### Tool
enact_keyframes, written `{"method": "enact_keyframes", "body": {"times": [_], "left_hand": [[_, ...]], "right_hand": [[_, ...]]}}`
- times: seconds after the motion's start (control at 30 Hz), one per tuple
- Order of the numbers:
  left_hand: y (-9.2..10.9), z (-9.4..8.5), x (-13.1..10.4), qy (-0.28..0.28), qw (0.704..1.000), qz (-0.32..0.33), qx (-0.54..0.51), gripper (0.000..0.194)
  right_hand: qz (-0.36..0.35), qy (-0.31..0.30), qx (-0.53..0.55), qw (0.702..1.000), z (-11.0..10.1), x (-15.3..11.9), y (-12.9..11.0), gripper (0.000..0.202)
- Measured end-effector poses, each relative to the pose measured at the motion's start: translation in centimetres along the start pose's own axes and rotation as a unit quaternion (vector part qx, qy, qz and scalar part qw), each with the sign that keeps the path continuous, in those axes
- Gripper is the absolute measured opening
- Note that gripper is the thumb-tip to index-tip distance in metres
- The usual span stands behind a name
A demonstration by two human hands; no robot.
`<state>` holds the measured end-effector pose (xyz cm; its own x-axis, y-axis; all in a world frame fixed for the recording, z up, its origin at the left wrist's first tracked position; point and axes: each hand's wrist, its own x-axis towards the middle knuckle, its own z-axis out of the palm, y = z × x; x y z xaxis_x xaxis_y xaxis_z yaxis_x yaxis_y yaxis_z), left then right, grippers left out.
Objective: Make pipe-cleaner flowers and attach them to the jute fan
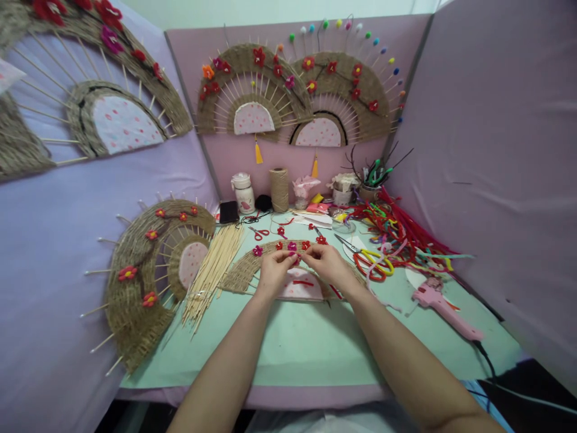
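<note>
My left hand (273,272) and my right hand (328,266) meet above a woven twine fan (240,275) lying on the table. Their fingertips pinch a small red-pink pipe cleaner piece (294,260), its shape mostly hidden by the fingers. Below them is the fan's white, spotted half-round centre (297,292), with a short red pipe cleaner strip (303,283) on it. Along the fan's upper edge sit small fuzzy flowers, among them a magenta flower (257,251) and a red flower (321,240). Another red flower (281,231) lies just behind the fan.
On the left are thin wooden sticks (214,270) and a finished fan (135,282). To the right lie yellow-handled scissors (381,262), a pink glue gun (446,310) with its cord, and tangled pipe cleaners (396,231). A twine spool (279,190) and bottle (244,193) stand behind.
</note>
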<state>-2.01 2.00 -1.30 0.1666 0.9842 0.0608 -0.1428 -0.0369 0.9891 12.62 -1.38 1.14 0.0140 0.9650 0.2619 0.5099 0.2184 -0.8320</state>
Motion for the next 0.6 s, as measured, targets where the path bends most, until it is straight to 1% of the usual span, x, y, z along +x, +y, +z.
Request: {"method": "enact_keyframes", "body": {"times": [0.1,0.2,0.3,0.37,0.4,0.43,0.5,0.6], "left_hand": [[0.2,0.0,-0.1,0.002,1.000,0.004,-0.003,0.023],[0.5,0.1,-0.3,0.004,0.999,0.023,0.025,0.020],[0.7,0.1,-0.4,0.005,0.998,0.048,0.050,0.016],[0.8,0.1,-0.5,0.007,0.996,0.064,0.058,0.015],[0.8,0.1,-0.5,0.008,0.995,0.072,0.061,0.015],[0.9,0.1,-0.5,0.009,0.995,0.079,0.066,0.015],[1.0,0.1,-0.5,0.016,0.993,0.093,0.072,0.016],[1.2,0.2,-0.7,0.031,0.992,0.103,0.072,0.015]], "right_hand": [[0.017,-0.033,0.046,0.998,-0.2,0.0,0.2,0.025],[0.080,-0.060,0.126,0.987,-0.7,0.0,0.3,0.024],[0.158,-0.131,0.232,0.951,-1.2,0.0,0.1,0.026],[0.187,-0.176,0.282,0.925,-1.3,-0.1,-0.1,0.027],[0.196,-0.187,0.298,0.915,-1.3,0.0,-0.2,0.027],[0.204,-0.187,0.310,0.909,-1.1,0.0,-0.2,0.026],[0.221,-0.168,0.335,0.900,-0.7,0.0,-0.3,0.022],[0.234,-0.109,0.362,0.896,0.2,0.1,-0.5,0.018]]}}
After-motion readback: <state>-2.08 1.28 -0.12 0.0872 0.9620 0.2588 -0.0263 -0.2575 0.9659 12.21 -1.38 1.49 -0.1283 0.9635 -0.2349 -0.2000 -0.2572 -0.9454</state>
